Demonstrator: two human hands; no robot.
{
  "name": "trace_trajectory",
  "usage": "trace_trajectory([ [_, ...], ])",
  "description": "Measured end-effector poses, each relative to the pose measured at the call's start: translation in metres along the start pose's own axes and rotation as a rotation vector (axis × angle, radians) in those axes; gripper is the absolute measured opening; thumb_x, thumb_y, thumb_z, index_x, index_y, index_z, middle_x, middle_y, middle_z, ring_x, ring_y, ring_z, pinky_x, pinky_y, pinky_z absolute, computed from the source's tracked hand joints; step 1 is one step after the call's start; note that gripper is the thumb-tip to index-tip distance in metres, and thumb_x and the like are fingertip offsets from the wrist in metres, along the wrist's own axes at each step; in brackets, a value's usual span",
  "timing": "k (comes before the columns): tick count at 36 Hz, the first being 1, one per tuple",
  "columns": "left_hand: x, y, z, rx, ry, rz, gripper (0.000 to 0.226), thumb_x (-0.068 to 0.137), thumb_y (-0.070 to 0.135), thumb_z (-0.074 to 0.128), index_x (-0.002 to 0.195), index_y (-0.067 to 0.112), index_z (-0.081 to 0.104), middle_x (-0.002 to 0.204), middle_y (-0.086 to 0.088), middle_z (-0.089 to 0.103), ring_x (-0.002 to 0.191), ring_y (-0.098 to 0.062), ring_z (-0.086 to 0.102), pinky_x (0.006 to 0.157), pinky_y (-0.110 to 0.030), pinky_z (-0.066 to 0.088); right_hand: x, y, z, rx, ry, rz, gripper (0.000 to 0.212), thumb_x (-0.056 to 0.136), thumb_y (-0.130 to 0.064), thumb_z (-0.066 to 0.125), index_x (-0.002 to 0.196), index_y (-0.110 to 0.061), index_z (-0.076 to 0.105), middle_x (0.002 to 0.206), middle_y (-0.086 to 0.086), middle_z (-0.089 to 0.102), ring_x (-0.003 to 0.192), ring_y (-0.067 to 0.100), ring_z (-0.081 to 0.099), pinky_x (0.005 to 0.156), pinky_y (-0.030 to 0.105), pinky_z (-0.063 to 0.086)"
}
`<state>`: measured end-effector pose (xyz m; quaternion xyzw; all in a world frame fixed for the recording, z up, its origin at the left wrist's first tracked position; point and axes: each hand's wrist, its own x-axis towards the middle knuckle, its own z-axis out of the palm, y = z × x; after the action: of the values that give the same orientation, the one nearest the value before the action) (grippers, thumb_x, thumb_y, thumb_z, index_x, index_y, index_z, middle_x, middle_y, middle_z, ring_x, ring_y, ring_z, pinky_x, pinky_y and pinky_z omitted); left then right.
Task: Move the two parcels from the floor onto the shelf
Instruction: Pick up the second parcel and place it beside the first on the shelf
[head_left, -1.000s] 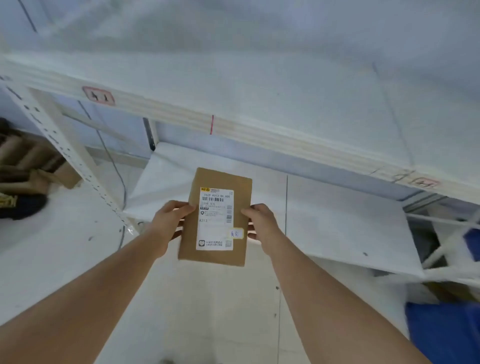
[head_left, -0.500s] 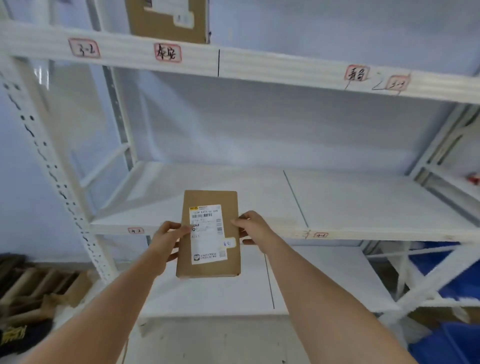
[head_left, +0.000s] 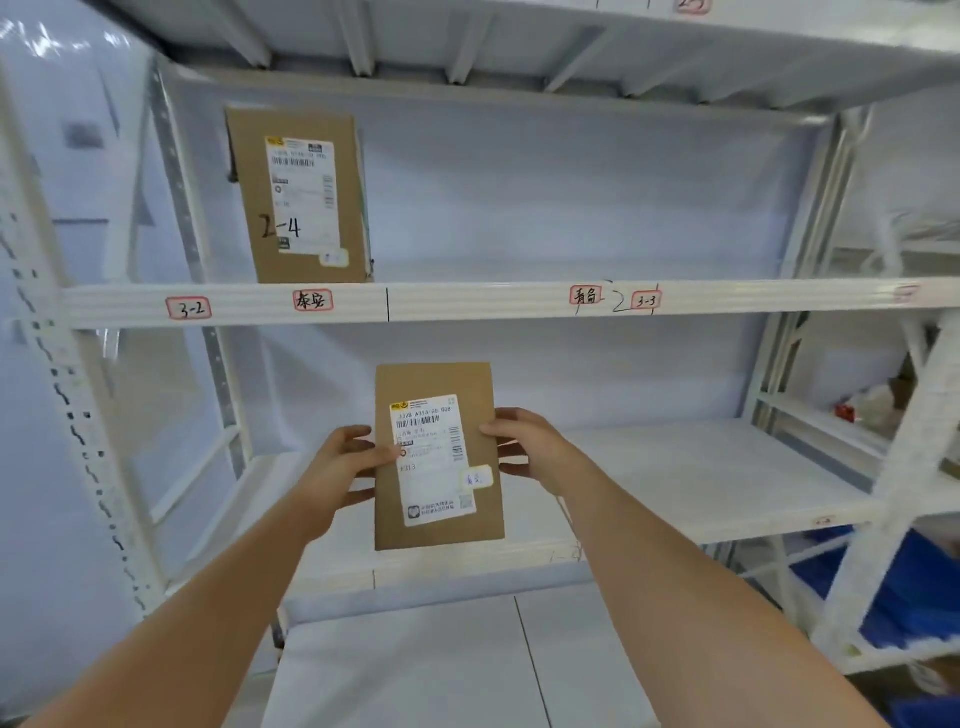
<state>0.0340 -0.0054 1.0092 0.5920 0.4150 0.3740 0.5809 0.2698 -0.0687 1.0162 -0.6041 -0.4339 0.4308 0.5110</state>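
Observation:
I hold a flat brown parcel with a white shipping label upright in front of me, between two levels of a white metal shelf. My left hand grips its left edge and my right hand grips its right edge. A second brown parcel, marked "2-4", stands upright on the shelf level above, at the left, over the tags "3-2" and a handwritten one.
The shelf board behind the held parcel and the one below it are bare white. Perforated uprights stand at left. Blue bins and another rack sit at the right.
The parcel has risen in both hands from low near the bottom boards to between the middle and upper levels. My view has tilted up, showing the parcel on the upper level.

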Motion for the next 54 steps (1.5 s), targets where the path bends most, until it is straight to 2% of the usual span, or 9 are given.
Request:
trace_trajectory([
  [6, 0.009, 0.057, 0.013, -0.039, -0.046, 0.118, 0.032, 0.084, 0.017, 0.069, 0.113, 0.020, 0.056, 0.109, -0.005, 0.065, 0.086, -0.019, 0.063, 0.074, -0.034, 0.051, -0.008, -0.050, -0.021, 0.075, 0.054, -0.128, 0.045, 0.079, -0.033, 0.071, 0.120, -0.020, 0.059, 0.103, -0.001, 0.071, 0.097, 0.018, 0.065, 0.095, 0.036, 0.050],
  [10, 0.014, 0.087, 0.023, -0.058, -0.072, 0.190, 0.021, 0.083, 0.017, 0.070, 0.097, 0.027, 0.059, 0.098, 0.001, 0.067, 0.086, -0.015, 0.063, 0.093, -0.042, 0.045, -0.012, -0.080, -0.034, 0.088, 0.099, -0.183, 0.047, 0.075, -0.037, 0.074, 0.118, -0.025, 0.061, 0.115, -0.001, 0.069, 0.111, 0.021, 0.062, 0.101, 0.039, 0.048],
  [14, 0.019, 0.113, 0.038, -0.136, -0.069, 0.256, 0.033, 0.081, 0.015, 0.071, 0.110, 0.023, 0.058, 0.100, 0.003, 0.067, 0.092, -0.013, 0.063, 0.094, -0.042, 0.044, -0.019, -0.104, -0.046, 0.137, 0.097, -0.228, 0.027, 0.084, -0.030, 0.068, 0.111, -0.028, 0.062, 0.098, -0.005, 0.070, 0.093, 0.015, 0.065, 0.089, 0.034, 0.051],
  [17, 0.023, 0.130, 0.049, -0.178, -0.087, 0.305, 0.037, 0.082, 0.013, 0.070, 0.116, 0.022, 0.056, 0.099, 0.004, 0.066, 0.093, -0.013, 0.062, 0.088, -0.038, 0.044, -0.021, -0.119, -0.054, 0.150, 0.103, -0.258, 0.021, 0.086, -0.030, 0.065, 0.106, -0.033, 0.064, 0.097, -0.008, 0.070, 0.094, 0.014, 0.065, 0.091, 0.034, 0.050],
  [24, 0.038, 0.164, 0.060, -0.156, -0.123, 0.401, 0.047, 0.083, 0.017, 0.070, 0.126, 0.022, 0.054, 0.112, -0.002, 0.065, 0.110, -0.021, 0.060, 0.101, -0.041, 0.044, -0.024, -0.147, -0.064, 0.188, 0.173, -0.344, 0.041, 0.087, -0.027, 0.064, 0.128, -0.026, 0.060, 0.100, -0.009, 0.069, 0.091, 0.011, 0.065, 0.082, 0.028, 0.051],
  [35, 0.048, 0.213, 0.086, -0.013, -0.081, 0.520, 0.065, 0.083, 0.026, 0.071, 0.140, 0.021, 0.042, 0.130, 0.002, 0.057, 0.119, -0.021, 0.056, 0.105, -0.046, 0.043, -0.019, -0.194, -0.092, 0.229, 0.252, -0.446, 0.032, 0.088, -0.020, 0.064, 0.119, -0.023, 0.058, 0.101, -0.005, 0.068, 0.102, 0.019, 0.062, 0.096, 0.038, 0.048],
  [41, 0.059, 0.227, 0.121, -0.044, -0.001, 0.555, 0.060, 0.084, 0.020, 0.071, 0.134, 0.015, 0.039, 0.135, -0.003, 0.053, 0.111, -0.022, 0.055, 0.101, -0.045, 0.046, -0.005, -0.210, -0.124, 0.209, 0.260, -0.470, 0.023, 0.090, -0.017, 0.061, 0.113, -0.020, 0.059, 0.095, -0.006, 0.070, 0.095, 0.014, 0.063, 0.100, 0.040, 0.047],
  [48, 0.086, 0.241, 0.174, -0.079, 0.087, 0.554, 0.042, 0.087, 0.011, 0.067, 0.116, 0.016, 0.037, 0.138, -0.008, 0.052, 0.099, -0.023, 0.058, 0.066, -0.023, 0.048, 0.024, -0.219, -0.166, 0.164, 0.278, -0.432, 0.041, 0.094, -0.014, 0.057, 0.134, -0.019, 0.052, 0.110, -0.001, 0.067, 0.105, 0.018, 0.061, 0.096, 0.038, 0.047],
  [54, 0.112, 0.244, 0.213, -0.024, 0.170, 0.540, 0.035, 0.090, 0.012, 0.064, 0.111, 0.017, 0.036, 0.142, -0.010, 0.049, 0.108, -0.028, 0.060, 0.084, -0.035, 0.050, 0.051, -0.216, -0.192, 0.152, 0.270, -0.411, 0.043, 0.095, -0.015, 0.054, 0.138, -0.019, 0.050, 0.120, 0.000, 0.066, 0.112, 0.017, 0.060, 0.105, 0.042, 0.044],
])
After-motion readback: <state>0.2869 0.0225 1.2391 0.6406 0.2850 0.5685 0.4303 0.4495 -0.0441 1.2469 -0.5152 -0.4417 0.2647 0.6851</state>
